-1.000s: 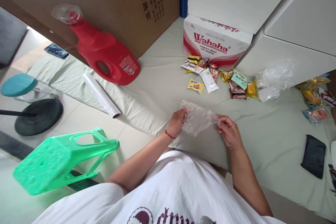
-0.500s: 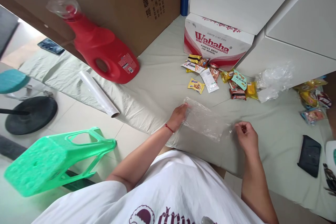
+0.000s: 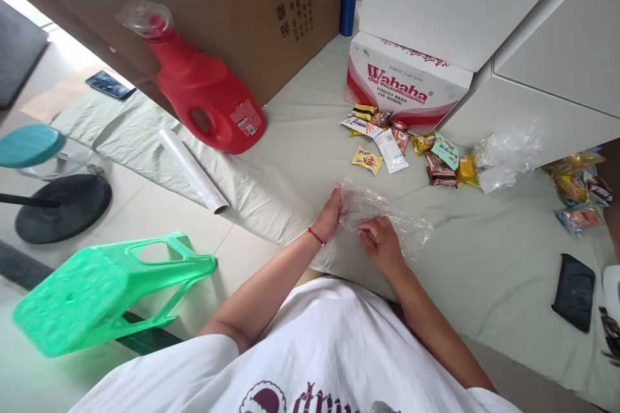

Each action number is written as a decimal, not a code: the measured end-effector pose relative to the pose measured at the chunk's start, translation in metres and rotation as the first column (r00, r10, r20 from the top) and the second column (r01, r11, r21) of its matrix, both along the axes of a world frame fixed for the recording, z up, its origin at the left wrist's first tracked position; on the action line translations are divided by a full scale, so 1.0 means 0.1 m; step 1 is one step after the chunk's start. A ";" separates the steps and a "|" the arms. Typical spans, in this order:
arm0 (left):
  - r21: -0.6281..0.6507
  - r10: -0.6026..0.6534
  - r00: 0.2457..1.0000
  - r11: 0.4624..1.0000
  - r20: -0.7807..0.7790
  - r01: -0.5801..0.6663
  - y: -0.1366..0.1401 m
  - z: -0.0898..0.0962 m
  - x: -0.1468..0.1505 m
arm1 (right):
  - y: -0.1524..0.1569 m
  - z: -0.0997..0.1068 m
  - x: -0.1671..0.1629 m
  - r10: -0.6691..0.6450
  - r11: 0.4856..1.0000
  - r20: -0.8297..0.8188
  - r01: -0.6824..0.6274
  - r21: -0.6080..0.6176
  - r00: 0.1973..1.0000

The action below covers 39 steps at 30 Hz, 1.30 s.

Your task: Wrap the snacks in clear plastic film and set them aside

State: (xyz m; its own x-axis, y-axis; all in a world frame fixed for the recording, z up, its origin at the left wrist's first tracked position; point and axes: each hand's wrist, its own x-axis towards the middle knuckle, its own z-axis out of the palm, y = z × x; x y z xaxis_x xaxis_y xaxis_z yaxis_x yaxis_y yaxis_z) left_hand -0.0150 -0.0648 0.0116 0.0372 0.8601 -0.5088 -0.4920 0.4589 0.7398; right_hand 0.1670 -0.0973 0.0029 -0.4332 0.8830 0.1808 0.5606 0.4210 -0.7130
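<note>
A clear plastic bag (image 3: 411, 229) is stretched out just above the sheet in front of my body. My left hand (image 3: 332, 211) grips its left end, thumb pressed against the fingers. Over the bag's near side, my right hand (image 3: 382, 242) has its fingers drawn together in a pinch; whether bag film is between those fingertips is too fine to make out. Beyond the bag lie a yellow snack packet (image 3: 367, 160) and a white packet (image 3: 391, 150). A pile of crumpled clear plastic (image 3: 508, 151) sits farther right.
Behind the snacks stands a Wahaha water carton (image 3: 407, 84) against white drawers (image 3: 557, 77). A red jug (image 3: 208, 100) leans by a large cardboard box (image 3: 232, 19). A white roll (image 3: 194, 171) lies at the sheet's edge, above a green stool (image 3: 106, 290). A black phone-like object (image 3: 574, 292) lies right.
My right hand has moved left from beyond the bag's right end to near my left hand. The bag's right end now hangs loose. My left hand keeps its hold.
</note>
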 end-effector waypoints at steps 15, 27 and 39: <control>-0.013 0.048 0.989 0.999 0.141 -0.047 0.04 -0.02 -0.08 | 0.03 0.02 0.10 0.003 0.999 -0.026 -0.004 -0.050 1.000; 0.170 0.334 0.914 0.939 -0.231 -0.300 -0.52 0.01 -0.13 | -0.04 0.10 0.11 -0.362 0.887 -0.192 0.274 -0.373 0.912; 0.084 -0.054 0.998 0.995 -0.030 0.057 -0.59 0.24 0.19 | -0.22 0.14 0.16 -0.193 0.952 0.010 0.184 0.244 0.981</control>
State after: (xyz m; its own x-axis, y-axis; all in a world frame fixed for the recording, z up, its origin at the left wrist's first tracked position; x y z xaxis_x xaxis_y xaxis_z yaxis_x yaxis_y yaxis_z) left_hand 0.0040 -0.1238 0.0355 0.0729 0.8974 -0.4352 -0.4459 0.4197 0.7906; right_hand 0.1831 -0.1190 0.0171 -0.2726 0.8812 0.3862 0.6683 0.4622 -0.5829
